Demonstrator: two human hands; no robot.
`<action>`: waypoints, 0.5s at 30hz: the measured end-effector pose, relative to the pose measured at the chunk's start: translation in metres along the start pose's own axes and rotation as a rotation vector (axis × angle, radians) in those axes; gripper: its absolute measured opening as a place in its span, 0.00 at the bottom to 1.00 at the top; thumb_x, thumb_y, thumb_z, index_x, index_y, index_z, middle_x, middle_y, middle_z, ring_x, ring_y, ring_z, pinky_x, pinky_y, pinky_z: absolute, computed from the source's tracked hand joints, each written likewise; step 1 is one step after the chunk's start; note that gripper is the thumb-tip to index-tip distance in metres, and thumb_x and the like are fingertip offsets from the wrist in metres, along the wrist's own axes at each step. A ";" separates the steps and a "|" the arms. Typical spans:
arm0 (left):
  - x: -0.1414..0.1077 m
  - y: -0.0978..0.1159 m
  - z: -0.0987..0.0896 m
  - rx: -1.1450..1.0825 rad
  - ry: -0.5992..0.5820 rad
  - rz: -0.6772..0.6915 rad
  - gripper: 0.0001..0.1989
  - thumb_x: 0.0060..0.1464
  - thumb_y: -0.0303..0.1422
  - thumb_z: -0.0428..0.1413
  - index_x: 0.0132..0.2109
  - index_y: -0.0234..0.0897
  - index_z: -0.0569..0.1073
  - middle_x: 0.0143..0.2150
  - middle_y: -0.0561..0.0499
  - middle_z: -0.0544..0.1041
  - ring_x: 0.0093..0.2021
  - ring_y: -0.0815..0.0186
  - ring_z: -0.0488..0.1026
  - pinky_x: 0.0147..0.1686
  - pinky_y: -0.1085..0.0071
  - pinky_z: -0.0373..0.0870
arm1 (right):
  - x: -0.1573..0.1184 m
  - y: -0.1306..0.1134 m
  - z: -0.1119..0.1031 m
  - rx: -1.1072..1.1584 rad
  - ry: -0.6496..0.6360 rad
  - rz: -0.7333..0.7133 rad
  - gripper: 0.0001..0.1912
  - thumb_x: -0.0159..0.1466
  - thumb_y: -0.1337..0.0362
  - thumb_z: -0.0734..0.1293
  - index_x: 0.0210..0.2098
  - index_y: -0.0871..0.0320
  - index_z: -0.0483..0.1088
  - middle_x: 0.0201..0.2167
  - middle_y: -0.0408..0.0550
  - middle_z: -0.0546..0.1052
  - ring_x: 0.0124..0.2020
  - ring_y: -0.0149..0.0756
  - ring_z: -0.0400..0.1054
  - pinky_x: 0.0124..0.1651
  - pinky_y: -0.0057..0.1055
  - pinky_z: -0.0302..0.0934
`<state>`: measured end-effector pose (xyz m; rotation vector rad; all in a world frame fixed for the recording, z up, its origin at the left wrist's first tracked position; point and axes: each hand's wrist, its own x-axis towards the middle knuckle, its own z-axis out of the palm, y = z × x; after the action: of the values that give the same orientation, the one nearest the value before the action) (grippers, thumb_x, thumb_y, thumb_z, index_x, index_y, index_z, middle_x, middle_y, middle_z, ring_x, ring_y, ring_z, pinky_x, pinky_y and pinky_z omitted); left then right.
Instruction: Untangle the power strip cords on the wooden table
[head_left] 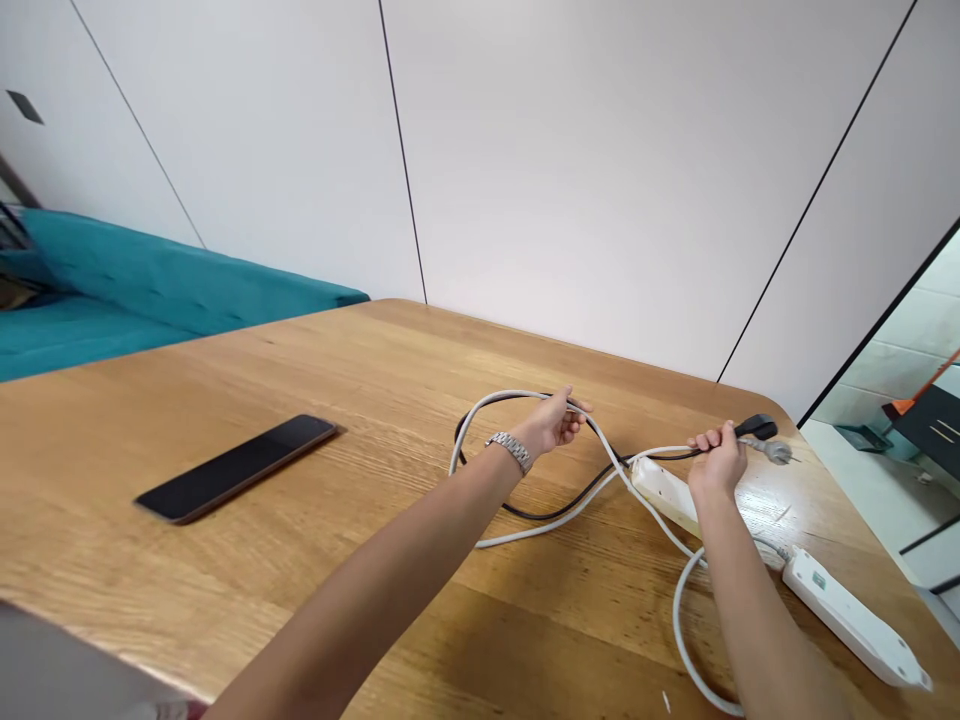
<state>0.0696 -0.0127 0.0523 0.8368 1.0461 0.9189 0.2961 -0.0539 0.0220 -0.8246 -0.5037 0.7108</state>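
Note:
My left hand (559,420), with a metal watch band (510,450) at the wrist, is closed round the looped white cable (517,535) and black cable (555,514) above the wooden table. To the right, my right hand (718,460) grips both cables near their ends; a black plug (757,427) and a grey plug (778,452) stick out beyond its fingers. Between my hands lies a white power strip (664,493), partly hidden by my right forearm. A second white power strip (855,615) rests right of that forearm, with a white cable curling beside it.
A dark phone (240,468) lies on the left half of the wooden table (337,360). Behind the table stands a pale panelled wall (570,180). A teal sofa (165,275) is at the left, and small scraps lie near the strips.

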 end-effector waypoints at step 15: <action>-0.074 0.037 -0.002 -0.325 -0.069 0.064 0.26 0.63 0.48 0.40 0.36 0.29 0.71 0.19 0.57 0.56 0.14 0.78 0.46 0.10 0.82 0.42 | -0.080 -0.008 0.026 -1.570 -1.113 -0.423 0.05 0.55 0.68 0.62 0.24 0.57 0.69 0.21 0.47 0.72 0.24 0.36 0.65 0.27 0.29 0.47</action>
<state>0.0428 -0.0654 0.1098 0.6277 0.7865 1.0726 0.2292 -0.1041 0.0335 -1.6193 -2.3342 0.1800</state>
